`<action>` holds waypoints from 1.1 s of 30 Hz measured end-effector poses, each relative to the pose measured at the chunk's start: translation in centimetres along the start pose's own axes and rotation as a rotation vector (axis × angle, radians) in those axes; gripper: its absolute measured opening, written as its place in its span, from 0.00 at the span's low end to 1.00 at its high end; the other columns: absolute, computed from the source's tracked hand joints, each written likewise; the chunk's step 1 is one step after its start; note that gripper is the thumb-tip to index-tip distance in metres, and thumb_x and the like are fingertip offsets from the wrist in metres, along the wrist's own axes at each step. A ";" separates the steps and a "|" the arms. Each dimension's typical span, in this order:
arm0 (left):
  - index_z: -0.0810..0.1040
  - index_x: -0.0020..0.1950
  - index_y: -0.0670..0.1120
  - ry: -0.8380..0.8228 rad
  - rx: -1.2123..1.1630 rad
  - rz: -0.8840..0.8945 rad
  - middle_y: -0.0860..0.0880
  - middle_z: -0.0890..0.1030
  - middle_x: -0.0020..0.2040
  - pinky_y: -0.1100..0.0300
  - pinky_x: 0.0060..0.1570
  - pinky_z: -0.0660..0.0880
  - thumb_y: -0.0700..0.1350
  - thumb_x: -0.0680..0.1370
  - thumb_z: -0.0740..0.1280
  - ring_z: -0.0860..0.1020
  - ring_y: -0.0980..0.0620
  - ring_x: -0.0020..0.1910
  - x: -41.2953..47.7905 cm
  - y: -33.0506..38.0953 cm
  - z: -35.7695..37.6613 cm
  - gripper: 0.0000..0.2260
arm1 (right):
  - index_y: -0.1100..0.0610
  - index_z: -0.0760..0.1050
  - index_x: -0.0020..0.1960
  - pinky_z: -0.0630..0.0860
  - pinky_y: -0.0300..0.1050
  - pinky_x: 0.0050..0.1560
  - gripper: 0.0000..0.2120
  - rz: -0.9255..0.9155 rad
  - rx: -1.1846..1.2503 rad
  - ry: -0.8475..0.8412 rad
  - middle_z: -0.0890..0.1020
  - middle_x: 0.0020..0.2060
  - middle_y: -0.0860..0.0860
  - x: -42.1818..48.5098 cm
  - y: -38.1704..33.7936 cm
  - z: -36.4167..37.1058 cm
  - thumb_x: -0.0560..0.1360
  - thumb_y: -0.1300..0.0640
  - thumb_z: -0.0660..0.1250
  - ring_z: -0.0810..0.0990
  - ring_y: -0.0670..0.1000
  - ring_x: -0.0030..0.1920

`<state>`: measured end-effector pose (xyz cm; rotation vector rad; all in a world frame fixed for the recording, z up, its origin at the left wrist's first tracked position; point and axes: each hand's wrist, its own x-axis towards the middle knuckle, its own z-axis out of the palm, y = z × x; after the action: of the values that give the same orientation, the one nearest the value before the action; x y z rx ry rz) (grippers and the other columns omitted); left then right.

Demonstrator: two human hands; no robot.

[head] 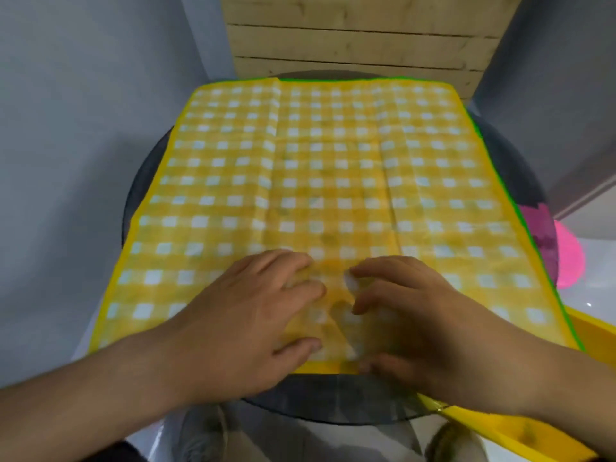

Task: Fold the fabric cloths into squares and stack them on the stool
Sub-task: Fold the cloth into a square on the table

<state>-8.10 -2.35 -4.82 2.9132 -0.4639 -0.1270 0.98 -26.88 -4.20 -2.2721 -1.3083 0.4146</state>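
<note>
A yellow and white checked cloth [320, 168] lies spread flat over a round dark glass table [146, 181], with fold creases running front to back. A green edge of another cloth [506, 188] shows under its right and far sides. My left hand [253, 315] and my right hand [416, 321] rest palm down, side by side, on the near middle of the checked cloth, fingers spread and pointing toward each other. Neither hand grips anything.
A pink object [563, 255] sits beyond the table's right edge. A yellow piece [520, 425] juts out at the lower right. A wooden slatted panel [360, 35] stands behind the table, grey walls on both sides.
</note>
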 end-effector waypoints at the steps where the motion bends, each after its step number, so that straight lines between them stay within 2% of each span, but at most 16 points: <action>1: 0.73 0.69 0.56 -0.004 -0.021 0.001 0.52 0.69 0.72 0.60 0.66 0.64 0.68 0.77 0.60 0.66 0.53 0.71 -0.4 0.1 -0.1 0.26 | 0.43 0.73 0.57 0.64 0.41 0.68 0.23 0.002 -0.003 -0.006 0.67 0.68 0.41 -0.3 -0.2 0.0 0.68 0.33 0.70 0.64 0.43 0.70; 4: 0.71 0.71 0.57 -0.027 -0.057 0.020 0.53 0.65 0.75 0.64 0.68 0.55 0.71 0.74 0.62 0.62 0.54 0.73 -1.0 0.5 -0.2 0.30 | 0.43 0.73 0.56 0.66 0.43 0.68 0.25 0.015 -0.062 -0.029 0.68 0.68 0.43 -1.1 -0.7 0.1 0.65 0.31 0.68 0.64 0.45 0.69; 6: 0.69 0.73 0.58 -0.059 -0.057 0.013 0.53 0.61 0.78 0.66 0.68 0.53 0.71 0.73 0.65 0.58 0.55 0.75 -1.2 0.8 -0.2 0.33 | 0.45 0.74 0.56 0.67 0.45 0.68 0.26 0.020 -0.103 -0.038 0.68 0.68 0.45 -1.6 -1.2 0.4 0.65 0.33 0.71 0.65 0.48 0.69; 10: 0.72 0.71 0.57 -0.070 -0.058 0.014 0.51 0.65 0.76 0.61 0.71 0.59 0.69 0.71 0.69 0.62 0.52 0.75 -1.3 1.0 -0.3 0.32 | 0.50 0.75 0.59 0.65 0.41 0.68 0.25 0.035 -0.181 -0.037 0.71 0.68 0.48 -2.0 -1.9 0.7 0.67 0.42 0.77 0.67 0.50 0.69; 13: 0.73 0.69 0.58 -0.090 -0.104 -0.002 0.55 0.67 0.71 0.60 0.70 0.64 0.67 0.71 0.71 0.64 0.54 0.71 -0.9 0.8 -0.9 0.29 | 0.50 0.74 0.60 0.66 0.41 0.66 0.24 0.080 -0.200 -0.034 0.73 0.65 0.47 -1.7 -2.1 0.3 0.69 0.43 0.76 0.69 0.49 0.66; 17: 0.75 0.67 0.58 -0.093 -0.165 -0.029 0.57 0.67 0.72 0.66 0.68 0.61 0.65 0.73 0.72 0.63 0.57 0.71 -1.0 0.7 -1.3 0.25 | 0.50 0.75 0.56 0.73 0.50 0.62 0.20 0.145 -0.077 0.018 0.78 0.60 0.48 -1.6 -2.2 0.0 0.69 0.45 0.76 0.75 0.50 0.61; 22: 0.78 0.62 0.56 -0.037 -0.213 -0.037 0.58 0.71 0.68 0.80 0.60 0.56 0.61 0.72 0.75 0.67 0.62 0.67 -2.3 0.4 -1.0 0.21 | 0.49 0.74 0.58 0.74 0.48 0.59 0.22 0.143 -0.161 0.025 0.78 0.59 0.47 -2.2 -2.2 -0.1 0.69 0.42 0.75 0.76 0.49 0.58; 24: 0.80 0.59 0.54 -0.007 -0.225 -0.035 0.58 0.74 0.66 0.76 0.62 0.61 0.58 0.73 0.75 0.69 0.61 0.66 -3.0 0.4 -1.0 0.18 | 0.49 0.74 0.59 0.74 0.45 0.58 0.21 0.127 -0.210 0.016 0.78 0.58 0.45 -2.7 -2.1 -0.2 0.71 0.42 0.74 0.75 0.48 0.57; 26: 0.81 0.57 0.52 0.026 -0.241 -0.039 0.56 0.77 0.63 0.65 0.64 0.68 0.55 0.74 0.75 0.73 0.59 0.64 -3.5 0.5 -1.1 0.14 | 0.50 0.76 0.57 0.74 0.43 0.54 0.18 0.114 -0.236 0.046 0.79 0.54 0.45 -3.2 -2.2 -0.2 0.73 0.42 0.72 0.76 0.47 0.53; 28: 0.81 0.57 0.52 0.036 -0.255 -0.049 0.55 0.79 0.61 0.59 0.63 0.71 0.54 0.75 0.74 0.75 0.57 0.62 -4.0 0.6 -1.3 0.13 | 0.50 0.77 0.55 0.75 0.43 0.51 0.14 0.122 -0.227 0.076 0.80 0.50 0.44 -3.4 -2.4 -0.4 0.74 0.42 0.70 0.76 0.46 0.49; 33: 0.82 0.56 0.54 -0.006 -0.284 -0.056 0.58 0.80 0.59 0.58 0.62 0.72 0.56 0.75 0.74 0.75 0.60 0.60 -4.5 0.5 -1.6 0.12 | 0.48 0.79 0.51 0.76 0.43 0.47 0.11 0.119 -0.219 0.095 0.81 0.45 0.42 -3.6 -2.8 -0.6 0.76 0.41 0.67 0.77 0.44 0.45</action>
<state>-12.35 -1.16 -2.87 2.6476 -0.3345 -0.1935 -2.54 -28.97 -2.10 -2.5266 -1.2265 0.2085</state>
